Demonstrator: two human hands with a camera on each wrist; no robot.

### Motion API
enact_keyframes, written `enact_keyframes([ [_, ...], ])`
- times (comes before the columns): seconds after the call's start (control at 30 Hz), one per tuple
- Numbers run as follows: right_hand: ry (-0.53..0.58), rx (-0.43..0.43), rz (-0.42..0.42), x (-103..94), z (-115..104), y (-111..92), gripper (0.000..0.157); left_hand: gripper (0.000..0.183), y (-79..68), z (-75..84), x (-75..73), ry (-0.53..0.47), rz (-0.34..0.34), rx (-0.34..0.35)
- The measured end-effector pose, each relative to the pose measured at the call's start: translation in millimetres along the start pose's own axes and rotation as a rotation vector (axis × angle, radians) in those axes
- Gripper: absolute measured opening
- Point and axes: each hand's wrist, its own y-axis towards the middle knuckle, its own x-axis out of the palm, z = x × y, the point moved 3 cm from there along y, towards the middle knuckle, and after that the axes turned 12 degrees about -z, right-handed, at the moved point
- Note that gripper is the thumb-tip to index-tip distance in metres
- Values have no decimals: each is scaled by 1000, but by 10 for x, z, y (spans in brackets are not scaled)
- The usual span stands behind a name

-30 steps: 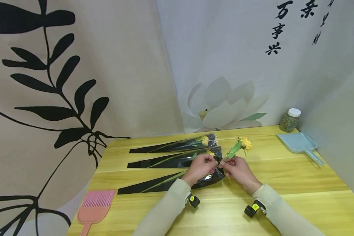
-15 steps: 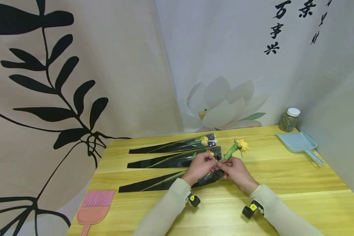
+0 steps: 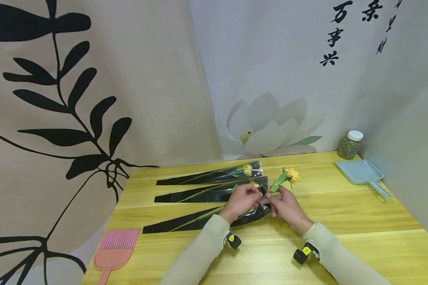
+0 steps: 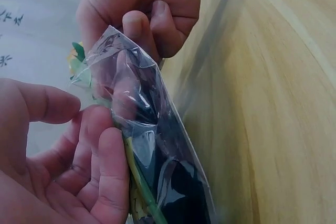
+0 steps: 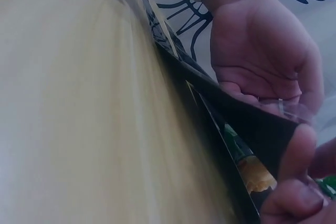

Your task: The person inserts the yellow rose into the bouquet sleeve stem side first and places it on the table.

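Observation:
A yellow flower [image 3: 292, 175] with green leaves sticks out past the mouth of a long black-backed, clear-fronted flower sleeve [image 3: 189, 223]. My left hand [image 3: 241, 202] pinches the clear film at the sleeve's mouth, thumb and forefinger close together beside the green stem [image 4: 144, 195]. Opposite it, my right hand [image 3: 287, 206] grips the mouth's other side just under the bloom. Through the clear film [image 4: 134, 85], the left wrist view shows right-hand fingers. The sleeve's black back [image 5: 252, 124] reaches up to the right fingers in the right wrist view.
Two more sleeves, the far one [image 3: 207, 177] and the middle one [image 3: 199, 194], lie behind with yellow flowers inside. A pink comb-edged scoop [image 3: 115, 249] is at front left. At the right are a blue dustpan [image 3: 360, 172] and a white-lidded jar [image 3: 349, 145].
The flower and the right hand have shifted slightly left, toward the left hand. The right fingers have changed their hold at the sleeve's mouth. The left hand stays nearly in place.

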Motion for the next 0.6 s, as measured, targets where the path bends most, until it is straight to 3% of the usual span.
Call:
enact_keyframes([
  [0.6, 15, -28, 68, -52, -58, -65, 33, 12, -2, 17, -11, -35, -10, 12],
])
